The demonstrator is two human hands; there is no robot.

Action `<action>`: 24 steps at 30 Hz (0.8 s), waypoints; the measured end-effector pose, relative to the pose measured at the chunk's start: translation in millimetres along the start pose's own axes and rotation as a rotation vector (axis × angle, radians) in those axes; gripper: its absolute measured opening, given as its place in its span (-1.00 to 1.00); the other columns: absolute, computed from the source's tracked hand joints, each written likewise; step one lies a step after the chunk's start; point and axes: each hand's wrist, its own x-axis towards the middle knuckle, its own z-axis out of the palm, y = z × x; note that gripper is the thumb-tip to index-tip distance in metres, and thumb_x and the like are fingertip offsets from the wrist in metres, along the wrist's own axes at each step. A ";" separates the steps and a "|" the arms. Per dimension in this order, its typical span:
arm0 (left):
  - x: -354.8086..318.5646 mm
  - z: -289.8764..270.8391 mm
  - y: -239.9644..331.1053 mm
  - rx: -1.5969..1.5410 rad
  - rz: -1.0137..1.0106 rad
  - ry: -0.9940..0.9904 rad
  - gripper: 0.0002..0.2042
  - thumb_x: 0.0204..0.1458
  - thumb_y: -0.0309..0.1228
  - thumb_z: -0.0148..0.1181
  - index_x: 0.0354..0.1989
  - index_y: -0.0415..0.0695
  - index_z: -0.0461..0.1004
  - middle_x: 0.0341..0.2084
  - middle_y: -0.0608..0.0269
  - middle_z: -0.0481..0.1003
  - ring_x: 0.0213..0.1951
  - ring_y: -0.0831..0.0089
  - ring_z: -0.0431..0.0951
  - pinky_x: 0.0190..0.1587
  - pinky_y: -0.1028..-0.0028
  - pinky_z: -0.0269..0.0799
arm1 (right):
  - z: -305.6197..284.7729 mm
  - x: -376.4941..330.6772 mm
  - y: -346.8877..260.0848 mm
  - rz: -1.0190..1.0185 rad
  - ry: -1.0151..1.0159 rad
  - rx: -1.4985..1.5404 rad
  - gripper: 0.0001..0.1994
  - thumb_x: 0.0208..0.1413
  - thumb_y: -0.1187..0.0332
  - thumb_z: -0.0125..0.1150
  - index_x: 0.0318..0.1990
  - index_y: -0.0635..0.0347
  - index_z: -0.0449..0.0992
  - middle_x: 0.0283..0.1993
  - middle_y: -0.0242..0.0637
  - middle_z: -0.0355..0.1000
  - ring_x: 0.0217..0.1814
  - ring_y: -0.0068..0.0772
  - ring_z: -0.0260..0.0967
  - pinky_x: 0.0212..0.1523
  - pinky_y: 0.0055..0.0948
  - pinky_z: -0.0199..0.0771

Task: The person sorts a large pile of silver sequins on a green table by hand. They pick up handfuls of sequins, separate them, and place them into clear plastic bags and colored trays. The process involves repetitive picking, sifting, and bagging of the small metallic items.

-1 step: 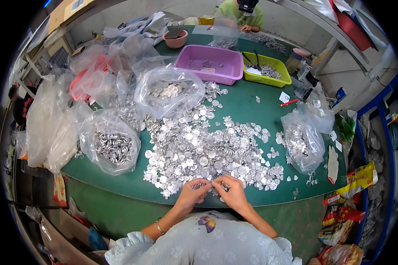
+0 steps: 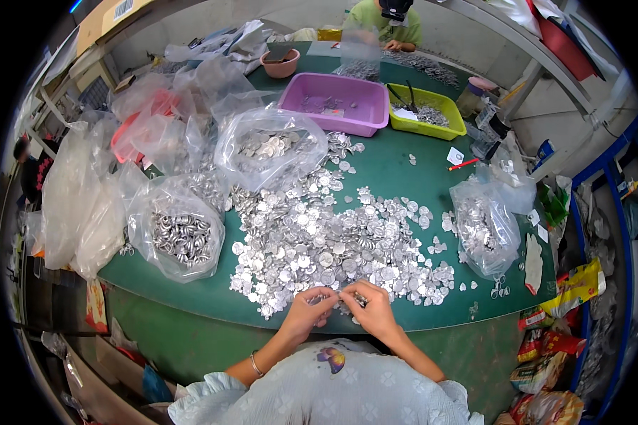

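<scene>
At the table's near edge, my left hand (image 2: 309, 312) and my right hand (image 2: 373, 309) meet fingertip to fingertip. Both are closed in a pinch; whatever sits between the tips is too small to make out. Small silvery metal pieces (image 2: 361, 300) show within the curled fingers of my right hand. Just beyond lies a wide heap of flat silver metal charms (image 2: 326, 241), mostly round. A clear plastic bag of silver rings (image 2: 183, 237) stands left of the heap, and another bag of flat pieces (image 2: 273, 145) sits behind it.
Purple (image 2: 368, 127) and yellow-green (image 2: 432, 128) tubs stand farther back, with a pink bowl (image 2: 281, 67) to their left. A clear bag of metal pieces (image 2: 483, 230) and a glove (image 2: 533, 265) lie right. Plastic bags (image 2: 85, 191) crowd the left. Another person (image 2: 386, 25) sits across the table.
</scene>
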 end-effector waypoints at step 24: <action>12.5 24.5 -2.5 0.010 -0.112 -0.008 -0.90 0.02 -0.44 0.18 -0.33 -0.16 0.45 -0.59 0.43 0.35 -0.59 0.68 0.25 -0.61 0.68 0.07 | -32.0 -5.4 34.1 0.098 0.217 0.082 -0.89 -0.02 0.48 0.17 -0.38 0.37 0.49 -0.43 -0.13 0.46 -0.38 -0.28 0.44 -0.32 -0.45 0.38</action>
